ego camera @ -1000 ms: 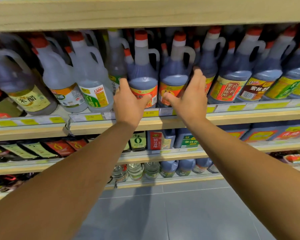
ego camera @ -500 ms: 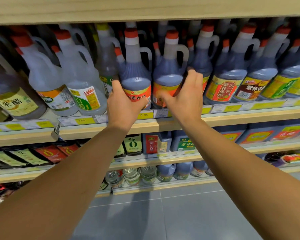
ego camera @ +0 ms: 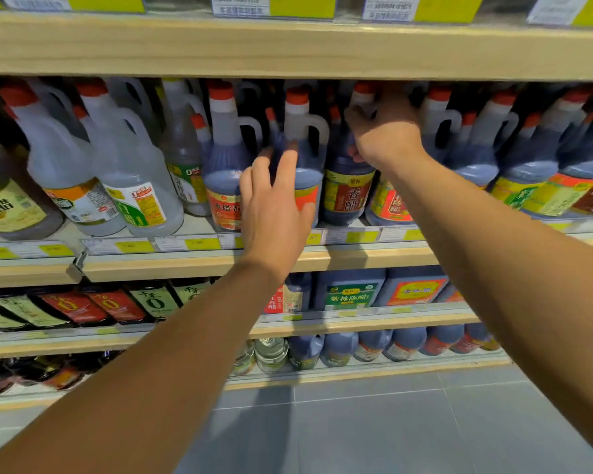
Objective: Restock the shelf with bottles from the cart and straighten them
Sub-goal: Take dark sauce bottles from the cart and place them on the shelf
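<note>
Red-capped jugs of dark vinegar stand in a row on the middle shelf. My left hand lies flat on the front of a dark jug with an orange label, fingers spread and straight, thumb on the label. My right hand is curled around the neck and handle of the neighbouring dark jug with a red-brown label. Another orange-label jug stands just left of my left hand, untouched. No cart is in view.
Clear white-vinegar jugs fill the shelf's left part, and more dark jugs its right. The upper shelf board hangs close above the caps. Lower shelves hold square jugs and small bottles. Grey floor tiles lie below.
Both hands shifted one jug to the right. The left let go of the leftmost orange-label jug. The right rose from a jug's body to the neighbouring jug's neck. The camera moved closer.
</note>
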`<action>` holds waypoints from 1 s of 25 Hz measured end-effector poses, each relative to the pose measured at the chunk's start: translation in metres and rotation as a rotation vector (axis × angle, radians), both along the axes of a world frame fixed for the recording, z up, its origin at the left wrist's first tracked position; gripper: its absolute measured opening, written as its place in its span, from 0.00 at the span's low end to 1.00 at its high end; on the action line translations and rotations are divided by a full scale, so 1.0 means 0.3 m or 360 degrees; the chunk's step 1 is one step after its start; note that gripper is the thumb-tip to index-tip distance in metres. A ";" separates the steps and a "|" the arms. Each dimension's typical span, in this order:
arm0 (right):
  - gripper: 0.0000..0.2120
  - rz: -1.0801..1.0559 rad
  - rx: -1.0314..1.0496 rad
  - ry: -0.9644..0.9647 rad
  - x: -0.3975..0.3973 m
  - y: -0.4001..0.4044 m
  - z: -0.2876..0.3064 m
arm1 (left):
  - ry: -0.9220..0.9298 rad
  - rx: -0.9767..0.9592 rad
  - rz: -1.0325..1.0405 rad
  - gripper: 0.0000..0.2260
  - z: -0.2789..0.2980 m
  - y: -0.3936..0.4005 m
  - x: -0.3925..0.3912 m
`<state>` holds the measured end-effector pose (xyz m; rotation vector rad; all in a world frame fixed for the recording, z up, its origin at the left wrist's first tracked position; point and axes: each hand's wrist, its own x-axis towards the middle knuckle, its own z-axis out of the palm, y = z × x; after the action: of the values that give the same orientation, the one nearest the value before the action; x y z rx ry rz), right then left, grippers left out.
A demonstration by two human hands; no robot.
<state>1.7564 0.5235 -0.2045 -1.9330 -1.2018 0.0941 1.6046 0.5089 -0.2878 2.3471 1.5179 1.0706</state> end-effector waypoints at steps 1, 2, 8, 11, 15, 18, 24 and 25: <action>0.23 0.0011 -0.0072 -0.0007 0.011 0.022 -0.002 | 0.0060 0.0004 0.0008 0.30 -0.019 -0.001 0.014; 0.23 0.0000 -0.0125 -0.0038 0.020 0.038 -0.008 | 0.0111 0.0012 0.0015 0.30 -0.038 -0.004 0.026; 0.15 0.0023 0.0106 -0.0257 0.038 -0.008 -0.005 | 0.0243 0.0154 0.0188 0.31 -0.045 0.027 0.056; 0.14 0.0105 0.0262 -0.0265 0.048 -0.034 -0.017 | 0.0244 0.0137 0.0205 0.32 -0.047 0.037 0.062; 0.15 0.0159 0.0292 -0.0220 0.068 -0.015 -0.029 | 0.0235 0.0148 0.0240 0.32 -0.050 0.051 0.078; 0.19 0.0109 0.0099 -0.0320 0.071 0.012 -0.031 | 0.0251 0.0148 0.0264 0.35 -0.041 0.054 0.076; 0.23 0.0051 -0.0073 -0.0332 0.065 0.072 -0.003 | 0.0289 0.0182 0.0256 0.32 -0.051 0.049 0.059; 0.23 0.0065 -0.0070 -0.0339 0.064 0.073 -0.002 | 0.0310 0.0189 0.0266 0.32 -0.051 0.050 0.058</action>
<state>1.7757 0.5455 -0.2051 -1.9954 -1.3893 -0.0665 1.6220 0.5239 -0.3032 2.5053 1.7931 1.0185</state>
